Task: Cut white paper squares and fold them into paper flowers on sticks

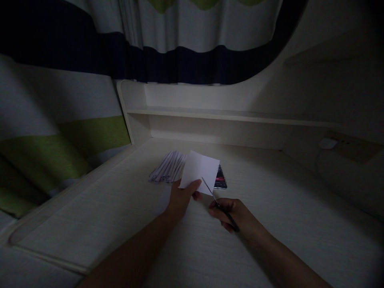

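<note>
- Nearest, the pale tabletop [204, 260] ran out of view at six o'clock from the white paper sheet [198, 168]; its raised rim [72, 191] slanted past between eight and ten o'clock, well apart from the hands, and open surface for moving spread from three to five.
- At five o'clock, the right hand [240, 216] gripped scissors [218, 206] by dark handles its fingers partly covered.
- At seven, the left hand [179, 196] pinched the sheet's lower edge, thumb on top, other fingers mostly hidden; beside the wrist, a faint pale patch was hard to make out.
- The sheet, four-cornered and plain, sat mid-view between the hands; the blades crossed its lower right part, but whether they touched it could not be told.
- At nine, just beside it, lay a fanned bundle of narrow paper strips [168, 166]; at four, a smartphone [221, 185] was partly covered, its screen pixelated.
- Farther, a shelf [210, 113] spanned ten to two, its right end lost in shadow; beyond, at twelve, hung a striped curtain [195, 64], cut off above.
</note>
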`<state>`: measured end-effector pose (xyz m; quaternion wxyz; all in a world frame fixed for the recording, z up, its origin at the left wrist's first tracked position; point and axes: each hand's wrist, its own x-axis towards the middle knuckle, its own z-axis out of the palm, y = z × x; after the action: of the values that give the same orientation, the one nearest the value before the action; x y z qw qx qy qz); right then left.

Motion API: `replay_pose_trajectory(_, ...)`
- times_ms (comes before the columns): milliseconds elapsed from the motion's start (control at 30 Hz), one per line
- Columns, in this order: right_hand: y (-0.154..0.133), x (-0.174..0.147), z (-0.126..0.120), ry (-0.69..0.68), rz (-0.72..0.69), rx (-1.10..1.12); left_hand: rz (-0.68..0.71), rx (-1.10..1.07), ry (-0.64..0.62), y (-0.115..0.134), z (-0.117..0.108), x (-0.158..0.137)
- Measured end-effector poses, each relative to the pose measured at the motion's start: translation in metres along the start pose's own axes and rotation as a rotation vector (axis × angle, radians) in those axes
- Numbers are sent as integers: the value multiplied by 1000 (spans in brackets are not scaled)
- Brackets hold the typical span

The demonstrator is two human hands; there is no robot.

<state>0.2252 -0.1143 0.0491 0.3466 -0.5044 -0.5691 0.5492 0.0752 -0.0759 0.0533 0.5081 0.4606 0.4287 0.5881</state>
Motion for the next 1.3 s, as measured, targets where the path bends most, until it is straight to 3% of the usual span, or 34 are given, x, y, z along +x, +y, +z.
replay_pose_trajectory(533,-3,-3,0,32,6,14,2,-42,-20,-5,0,1)
replay_pose_trajectory(900,0,0,5,62,12,-28,-2,-113,33,-4,1,3)
replay_pose_trajectory(1167,23,13,5,-13,34,-34,57,-100,145,8,-2,4)
replay_pose_trajectory(1300,23,20,-5,147,53,75,38,-115,175,11,-2,6)
